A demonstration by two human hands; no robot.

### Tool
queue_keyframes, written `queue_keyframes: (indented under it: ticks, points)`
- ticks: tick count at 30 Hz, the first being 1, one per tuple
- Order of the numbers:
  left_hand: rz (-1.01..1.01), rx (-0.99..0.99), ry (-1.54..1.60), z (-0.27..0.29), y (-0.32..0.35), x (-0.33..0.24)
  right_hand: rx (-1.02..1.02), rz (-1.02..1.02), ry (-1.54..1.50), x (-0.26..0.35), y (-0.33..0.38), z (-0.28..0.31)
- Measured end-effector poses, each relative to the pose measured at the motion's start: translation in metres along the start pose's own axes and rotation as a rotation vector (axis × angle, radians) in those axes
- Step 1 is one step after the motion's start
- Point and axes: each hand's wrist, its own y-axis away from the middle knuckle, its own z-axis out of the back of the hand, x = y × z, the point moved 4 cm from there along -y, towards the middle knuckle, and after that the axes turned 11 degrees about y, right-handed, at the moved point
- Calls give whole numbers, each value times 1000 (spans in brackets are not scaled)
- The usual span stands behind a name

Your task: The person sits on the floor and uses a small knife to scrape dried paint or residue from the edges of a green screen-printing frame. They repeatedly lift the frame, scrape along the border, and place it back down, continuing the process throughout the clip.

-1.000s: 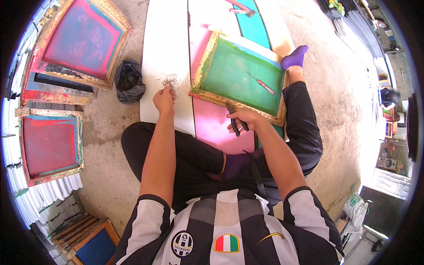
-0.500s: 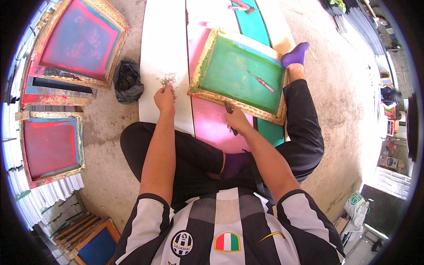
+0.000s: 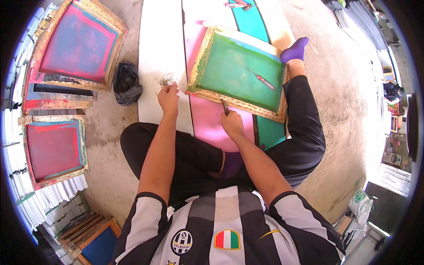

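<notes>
My left hand (image 3: 168, 100) is closed in a pinch beside a small heap of thin, bent metal bits like staples (image 3: 167, 80) on the white strip of the board. What its fingertips hold, if anything, is too small to make out. My right hand (image 3: 232, 123) is wrapped round a dark, slim hand tool (image 3: 225, 107), whose end points at the near edge of a wooden screen-printing frame (image 3: 238, 102). Green mesh (image 3: 234, 66) fills this frame, and a screwdriver (image 3: 263, 81) with a reddish handle lies on it. My foot in a purple sock (image 3: 294, 51) rests against the frame's right side.
A black plastic bag (image 3: 127, 85) sits on the concrete floor left of the striped board (image 3: 161, 35). More printing frames (image 3: 79, 44) with red and blue mesh lean at the left. Another tool (image 3: 240, 5) lies at the board's far end. A person (image 3: 392, 92) is at the far right.
My right hand has shifted a little left, turning the tool toward the frame's near edge. My left hand has moved slightly right and stays pinched by the heap.
</notes>
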Motion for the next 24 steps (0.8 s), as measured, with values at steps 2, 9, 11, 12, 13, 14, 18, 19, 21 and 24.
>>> queue_keyframes:
  ticks: [2, 9, 11, 12, 13, 14, 18, 19, 21, 24]
  points:
    - [-106, 79, -96, -8, 7, 2, -20, 2, 21, -3, -2, -2]
    - [-316, 565, -381, -36, 52, -8, -86, 5, -32, 0, 16, 2]
    - [-306, 709, -425, -43, 64, -14, -77, 38, -34, 0, 22, 1]
    - [-300, 784, -442, -45, 71, -18, -57, 57, -27, 2, 26, 1]
    - [-294, 860, -459, -48, 76, -21, -37, 77, -21, 5, 29, 0]
    - [-302, 895, -456, -48, 75, -15, -6, 124, -21, 9, 31, 0]
    - [-413, 970, -549, -50, 79, -12, 158, 223, -85, 14, 29, -6]
    - [-460, 973, -599, -51, 82, -16, 209, 224, -118, 13, 27, -8]
    - [-586, 959, -721, -50, 80, -17, 330, 246, -239, 14, 33, -3]
    - [-682, 934, -788, -46, 74, -13, 556, 281, -451, 15, 36, -7]
